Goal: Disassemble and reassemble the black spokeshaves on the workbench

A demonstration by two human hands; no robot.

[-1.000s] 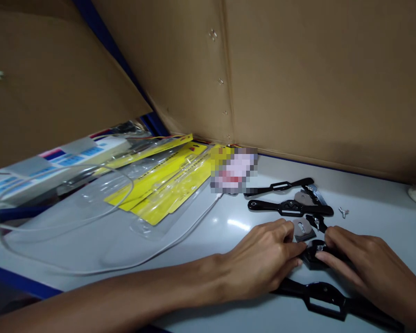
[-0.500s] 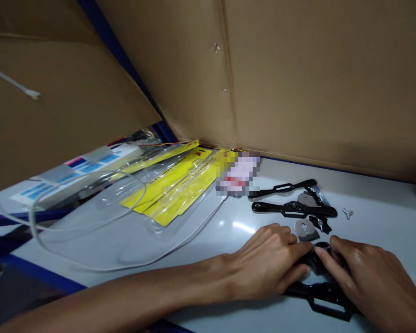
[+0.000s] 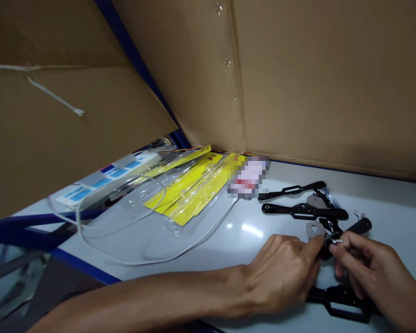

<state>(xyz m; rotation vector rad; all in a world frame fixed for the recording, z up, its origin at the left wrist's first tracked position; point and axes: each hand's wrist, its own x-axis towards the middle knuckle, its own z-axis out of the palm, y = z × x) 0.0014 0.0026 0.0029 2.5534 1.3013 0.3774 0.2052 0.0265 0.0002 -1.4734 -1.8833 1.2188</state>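
Observation:
My left hand (image 3: 280, 273) is closed on a black spokeshave (image 3: 360, 226) over the table, its handle sticking out to the upper right. My right hand (image 3: 377, 268) pinches a small silver wing screw (image 3: 337, 241) against the middle of this tool. Fingers hide most of the tool's centre. Below the hands lies another spokeshave body (image 3: 346, 312), partly covered by the right hand. Just beyond my left fingertips rests a slotted grey blade (image 3: 314, 229), with a black cap piece (image 3: 333, 225) beside it.
Two more spokeshave bodies (image 3: 303, 211), a second blade (image 3: 316, 201), a shiny cap (image 3: 329, 198) and a loose wing screw (image 3: 359, 214) lie farther back. Yellow-carded plastic packs (image 3: 190, 189), a phone (image 3: 247, 178) on a white cable (image 3: 208, 233) and a power strip (image 3: 104, 182) are leftward.
The held spokeshave has turned, so its handle now shows at the upper right. My right fingers now show a wing screw between them. The view has shifted, moving the table things rightward.

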